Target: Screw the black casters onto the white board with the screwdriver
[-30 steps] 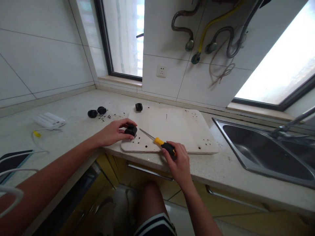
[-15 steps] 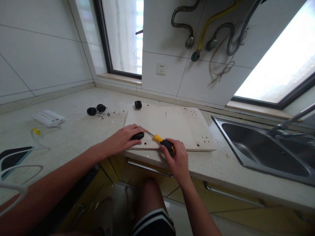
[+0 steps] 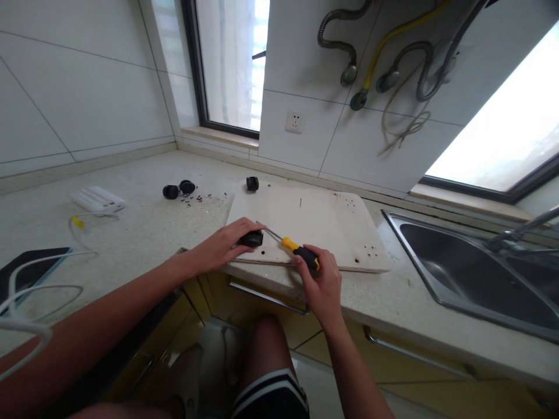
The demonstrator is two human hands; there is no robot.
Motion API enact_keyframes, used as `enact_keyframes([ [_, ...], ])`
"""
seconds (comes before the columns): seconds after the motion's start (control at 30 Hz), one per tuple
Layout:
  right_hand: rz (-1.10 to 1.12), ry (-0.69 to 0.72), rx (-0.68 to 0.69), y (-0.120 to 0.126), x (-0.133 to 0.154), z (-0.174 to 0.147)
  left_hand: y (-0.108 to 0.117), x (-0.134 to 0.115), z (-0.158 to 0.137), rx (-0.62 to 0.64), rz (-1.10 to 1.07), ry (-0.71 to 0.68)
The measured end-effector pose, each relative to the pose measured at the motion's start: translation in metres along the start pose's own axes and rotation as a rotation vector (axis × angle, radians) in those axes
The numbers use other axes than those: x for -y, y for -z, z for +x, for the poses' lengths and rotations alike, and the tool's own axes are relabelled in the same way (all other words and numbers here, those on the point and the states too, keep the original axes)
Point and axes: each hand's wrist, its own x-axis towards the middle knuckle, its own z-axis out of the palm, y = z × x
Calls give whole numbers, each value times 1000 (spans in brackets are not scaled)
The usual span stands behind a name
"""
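Note:
A white board (image 3: 314, 218) with drilled holes lies on the counter before me. At its near left corner my left hand (image 3: 229, 240) is closed round a black caster wheel (image 3: 252, 238). My right hand (image 3: 322, 276) grips the yellow and black handle of a screwdriver (image 3: 301, 250). The shaft points up and left, with its tip close to my left fingertips and the caster; exactly what the tip touches is too small to tell. Another black caster (image 3: 252, 184) stands at the board's far left corner.
Left of the board lie two more casters (image 3: 179, 189) and several small dark screws (image 3: 200, 198). Further left are a white power bank (image 3: 98, 199), a white cable (image 3: 52, 255) and a dark flat object (image 3: 30, 270). A steel sink (image 3: 432, 297) is at the right.
The view has shifted slightly, so the scene sits a little further right. My left hand has tilted the caster a little, showing more of it. The screwdriver stays in my right hand.

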Motion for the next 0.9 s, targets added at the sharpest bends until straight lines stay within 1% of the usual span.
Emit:
enact_keyframes([
  [0.1,15,-16,-7,1,1,0,-2,2,0,-19,-23,3],
  [0.23,38,-46,-48,2,2,1,0,3,0,8,-22,71],
  [0.4,90,-117,-200,1,-4,-5,9,1,-1,63,-17,85],
  [0.47,119,-137,-261,0,-7,-8,11,-3,-1,64,-21,96],
  [0.53,141,-145,-290,-1,-9,-10,13,-6,0,51,-30,113],
  [0.73,151,-143,-282,-2,-8,-9,14,-9,-2,42,6,160],
  [0.9,133,-142,-257,-1,-6,-8,9,-11,-5,-21,113,105],
])
